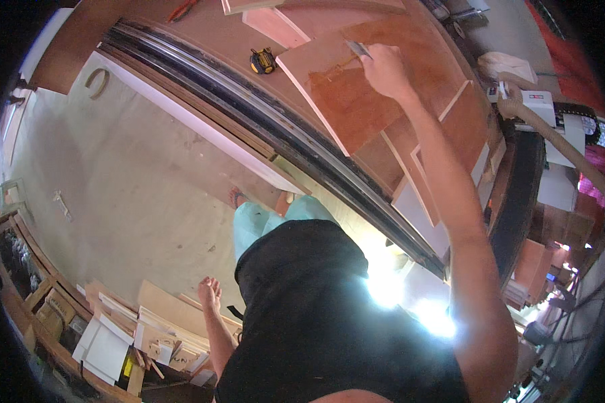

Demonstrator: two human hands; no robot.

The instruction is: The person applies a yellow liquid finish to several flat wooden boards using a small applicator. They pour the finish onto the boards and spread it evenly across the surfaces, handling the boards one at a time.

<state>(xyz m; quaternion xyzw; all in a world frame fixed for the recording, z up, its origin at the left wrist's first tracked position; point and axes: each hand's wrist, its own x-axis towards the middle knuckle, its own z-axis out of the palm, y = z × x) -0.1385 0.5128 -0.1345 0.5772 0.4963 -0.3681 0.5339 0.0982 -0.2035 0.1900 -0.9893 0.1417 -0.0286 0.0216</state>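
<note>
One flat grey tool gripped by right hand, brown-smeared wooden panel, left hand slack, half-uncurled

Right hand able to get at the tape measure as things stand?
Probably yes: the tape measure lies uncovered beside the board, left of the right hand. But that hand holds a flat-bladed tool, which likely needs setting down first.

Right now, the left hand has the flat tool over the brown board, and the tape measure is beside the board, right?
Not quite: the head view shows the right hand holding the flat tool over the brown board. The tape measure is beside the board.
</note>
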